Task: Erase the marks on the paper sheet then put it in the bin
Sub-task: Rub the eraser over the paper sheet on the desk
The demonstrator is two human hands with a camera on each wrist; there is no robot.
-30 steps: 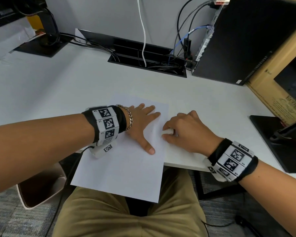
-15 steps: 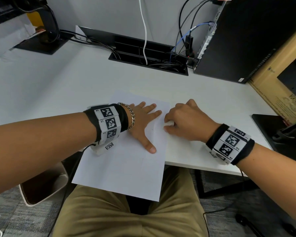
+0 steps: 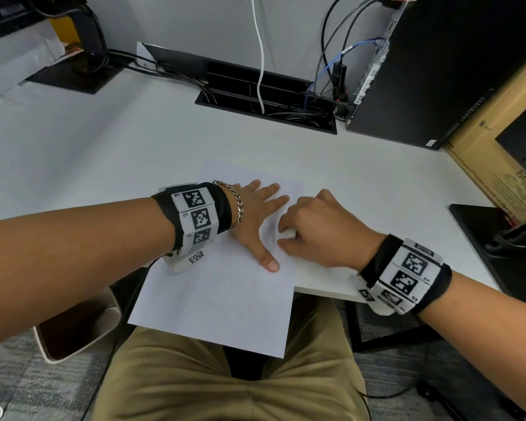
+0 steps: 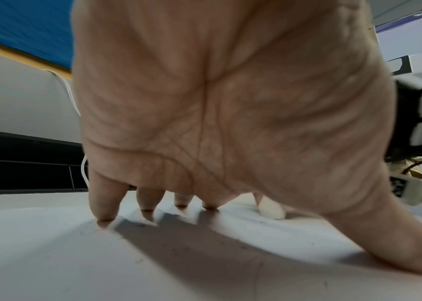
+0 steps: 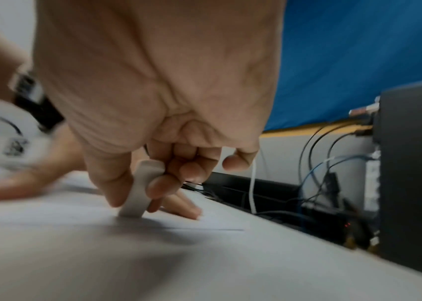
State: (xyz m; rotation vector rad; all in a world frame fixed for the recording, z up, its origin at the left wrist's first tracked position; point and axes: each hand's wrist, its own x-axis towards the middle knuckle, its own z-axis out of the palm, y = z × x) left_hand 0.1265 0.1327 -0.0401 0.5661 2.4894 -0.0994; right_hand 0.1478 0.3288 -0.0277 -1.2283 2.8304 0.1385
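Left hand pins the sheet; right hand rubs it with an eraser.

The sheet (image 3: 219,299) lies at the near edge of the tabletop (image 3: 104,153), its long axis running from the person toward the far edge, tilted a little to the right; its near end hangs off the edge over the person's lap. The left hand (image 3: 255,220) lies flat on the far half of the sheet, its grip released: fingers straight and spread, fingertips (image 4: 102,215) and thumb pressing the paper. The right hand (image 3: 325,229), just beside it at the sheet's right edge, has its grip closed on a white eraser (image 5: 140,189), pinched between thumb and fingers. The eraser stands nearly upright, its lower end touching the paper. A bin (image 3: 73,329) stands on the floor at the person's left, under the tabletop's near edge.
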